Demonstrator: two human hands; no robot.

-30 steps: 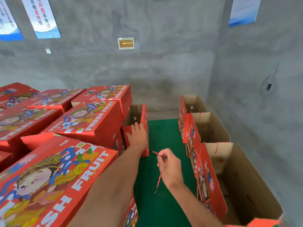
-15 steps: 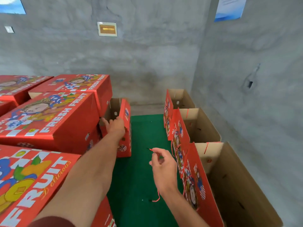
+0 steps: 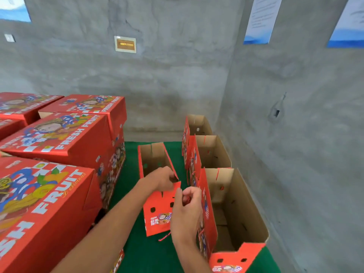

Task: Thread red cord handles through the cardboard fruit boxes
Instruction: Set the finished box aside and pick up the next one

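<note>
- Since a moment ago, the open box (image 3: 157, 203) has come away from the stacked closed boxes (image 3: 65, 138) and now stands in the middle of the green mat (image 3: 137, 249), tilted toward the camera.
- Left hand (image 3: 163, 179) reaches in from the lower left, forearm outstretched, fingers curled over the box's near top edge and gripping it.
- Right hand (image 3: 186, 211) is raised just in front of the box's near face, fingers curled and pinching the red cord (image 3: 164, 237) close to the punched holes; the cord's loose end trails onto the mat below.
- Three open boxes (image 3: 234, 205) stand in a row along the right wall.
</note>
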